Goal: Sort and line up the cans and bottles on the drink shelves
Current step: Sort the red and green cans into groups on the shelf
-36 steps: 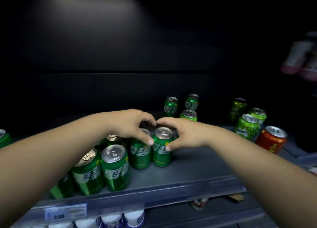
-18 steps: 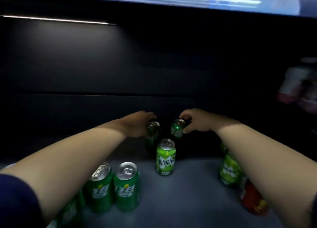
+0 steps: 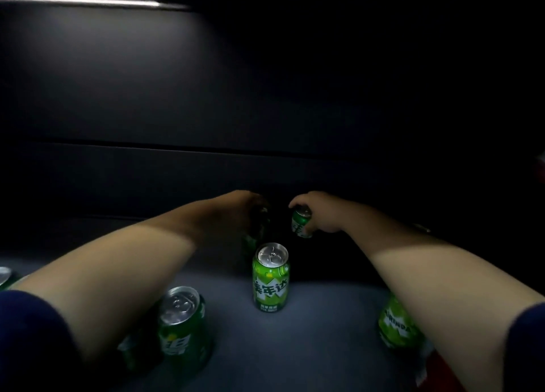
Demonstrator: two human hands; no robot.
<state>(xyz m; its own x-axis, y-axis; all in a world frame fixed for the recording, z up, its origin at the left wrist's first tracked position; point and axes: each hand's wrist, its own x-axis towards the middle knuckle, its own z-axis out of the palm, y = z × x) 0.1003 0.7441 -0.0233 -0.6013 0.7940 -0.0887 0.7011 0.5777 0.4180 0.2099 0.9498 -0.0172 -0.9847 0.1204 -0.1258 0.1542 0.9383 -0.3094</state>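
Note:
Both arms reach deep into the dark shelf (image 3: 309, 341). My left hand (image 3: 236, 211) grips a dark green can (image 3: 258, 229) near the back wall; the can is mostly in shadow. My right hand (image 3: 320, 214) holds another green can (image 3: 300, 223), tilted and lifted slightly. In front of them a light green Mirinda can (image 3: 270, 276) stands upright alone. A dark green can (image 3: 184, 323) stands at the lower left, under my left forearm. Another Mirinda can (image 3: 396, 326) sits partly hidden behind my right forearm.
A red can (image 3: 439, 371) shows at the bottom right below my right arm. A can top (image 3: 4, 275) peeks in at the far left edge. The black back wall (image 3: 265, 96) closes the shelf behind the hands. A light strip (image 3: 88, 0) glows above.
Both hands left the front cans and reached to the back of the shelf, each taking hold of a rear green can. My head moved closer in.

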